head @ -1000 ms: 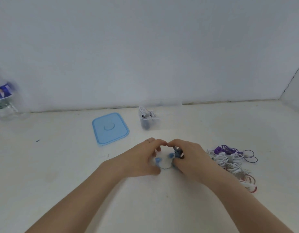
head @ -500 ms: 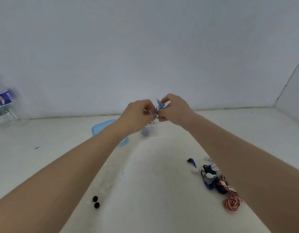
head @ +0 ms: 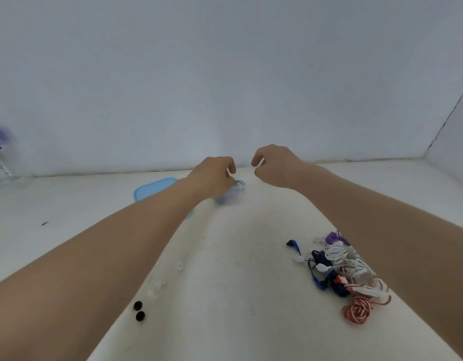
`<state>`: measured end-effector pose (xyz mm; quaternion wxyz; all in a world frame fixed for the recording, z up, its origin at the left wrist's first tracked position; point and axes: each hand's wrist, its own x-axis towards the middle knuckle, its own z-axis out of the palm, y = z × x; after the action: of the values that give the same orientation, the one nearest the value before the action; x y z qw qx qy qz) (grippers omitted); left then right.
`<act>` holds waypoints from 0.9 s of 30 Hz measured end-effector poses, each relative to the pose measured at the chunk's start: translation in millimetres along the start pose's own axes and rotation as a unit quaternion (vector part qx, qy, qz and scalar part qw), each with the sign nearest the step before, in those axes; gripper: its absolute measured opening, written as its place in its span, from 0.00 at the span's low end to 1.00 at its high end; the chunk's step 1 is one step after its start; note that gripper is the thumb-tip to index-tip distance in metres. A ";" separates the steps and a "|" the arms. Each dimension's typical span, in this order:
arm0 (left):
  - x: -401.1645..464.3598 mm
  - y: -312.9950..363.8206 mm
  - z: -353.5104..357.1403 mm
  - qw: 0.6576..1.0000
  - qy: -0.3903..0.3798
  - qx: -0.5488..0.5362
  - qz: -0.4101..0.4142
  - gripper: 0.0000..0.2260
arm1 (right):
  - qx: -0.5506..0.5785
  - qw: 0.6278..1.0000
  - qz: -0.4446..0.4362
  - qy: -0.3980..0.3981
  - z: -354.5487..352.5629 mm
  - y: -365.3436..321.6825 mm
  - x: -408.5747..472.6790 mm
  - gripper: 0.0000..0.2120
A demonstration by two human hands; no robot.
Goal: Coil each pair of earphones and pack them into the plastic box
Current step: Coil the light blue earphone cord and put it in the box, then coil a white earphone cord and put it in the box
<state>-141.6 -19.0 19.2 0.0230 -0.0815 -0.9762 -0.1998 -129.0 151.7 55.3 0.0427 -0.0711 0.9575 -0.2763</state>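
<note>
The small clear plastic box [head: 231, 198] stands at the far middle of the table. A pale blue earphone coil [head: 240, 183] sticks up out of it. My left hand [head: 212, 177] hovers over the box's left side, its curled fingertips on the coil; its thumb is hidden. My right hand [head: 276, 165] hangs just right of the box and above it, fingers loosely curled around nothing. A tangled pile of earphones [head: 337, 261] in white, blue, purple and red lies at the right, partly under my right forearm.
The box's blue lid [head: 153, 190] lies left of it, partly behind my left forearm. A water bottle [head: 1, 162] stands at the far left. Two black ear tips [head: 139, 310] lie near my left arm. A red-and-white cable coil [head: 358, 310] ends the pile.
Both hands carried the blue coil from the near table up to the box. My right hand has let go and drawn off to the right; my left hand lowered onto the box.
</note>
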 end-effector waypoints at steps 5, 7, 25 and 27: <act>-17.9 8.7 -11.7 0.997 0.043 0.046 0.051 0.10 | -0.034 0.998 -0.018 0.040 -16.9 4.6 -28.7 0.09; -34.5 19.3 -10.8 0.994 0.054 0.029 0.089 0.09 | -0.104 0.994 -0.007 -0.032 -22.5 1.9 -44.1 0.07; -123.7 75.9 81.1 0.978 -0.131 -0.043 0.157 0.10 | -0.282 0.940 0.042 -0.186 -13.8 55.7 -132.3 0.17; -124.4 77.7 80.4 0.978 -0.125 -0.039 0.160 0.09 | -0.268 0.947 0.036 -0.171 -15.7 59.6 -134.8 0.14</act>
<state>-7.0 64.4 -34.4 -0.0706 -0.2615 -0.9373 -0.2193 -4.7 231.3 42.4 0.1947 -0.0911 0.9766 0.0087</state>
